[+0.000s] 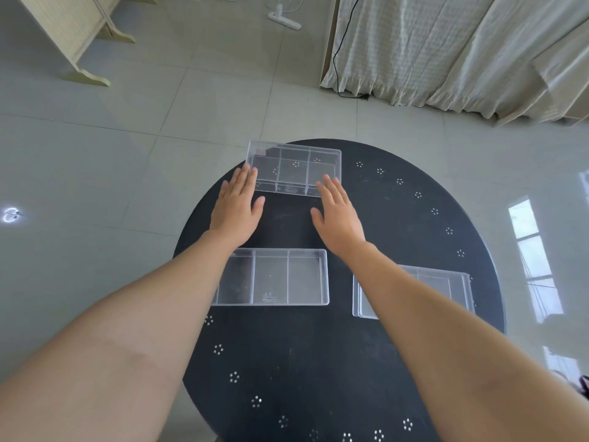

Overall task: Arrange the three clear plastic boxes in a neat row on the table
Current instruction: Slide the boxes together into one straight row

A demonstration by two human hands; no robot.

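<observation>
Three clear plastic boxes with dividers lie on a round black table (398,218). The far box (294,169) sits at the table's far edge, overhanging it slightly. My left hand (237,207) is flat and open, fingertips touching that box's near left corner. My right hand (338,215) is also open, fingertips at its near right corner. The middle box (274,277) lies below my hands, its left end hidden under my left forearm. The right box (443,288) is partly covered by my right forearm.
The table's rim carries small white dot clusters. Grey tiled floor surrounds it. A wooden screen (73,36) stands at the far left, a curtain (446,49) at the far right, with a power strip (283,20) and black cable on the floor.
</observation>
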